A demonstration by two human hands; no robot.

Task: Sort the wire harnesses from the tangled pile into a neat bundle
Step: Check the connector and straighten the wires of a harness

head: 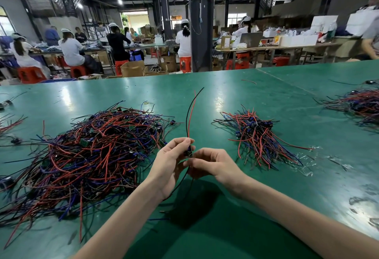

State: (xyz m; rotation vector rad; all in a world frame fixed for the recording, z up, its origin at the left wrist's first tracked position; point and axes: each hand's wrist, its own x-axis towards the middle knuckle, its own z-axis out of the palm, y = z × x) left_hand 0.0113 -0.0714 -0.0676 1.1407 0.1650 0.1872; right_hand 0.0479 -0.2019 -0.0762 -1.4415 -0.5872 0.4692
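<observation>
A big tangled pile [90, 156] of red, blue and black wire harnesses lies on the green table [235, 98] to my left. A smaller, tidier bundle [256, 135] lies to my right, its connectors gathered at the far end. Between them, above the table, both hands hold one harness [190, 115]: its red and black wires stand up and curve away from me. My left hand [172, 162] pinches the wires just above the small dark connector. My right hand [211, 163] pinches the harness below it, and black wires hang down past my left wrist.
Another heap of harnesses [359, 105] lies at the table's right edge, and stray wires [10, 123] at the left edge. A crumpled clear plastic wrap [307, 160] lies right of the bundle. Beyond the table people sit at benches on red stools [30, 74].
</observation>
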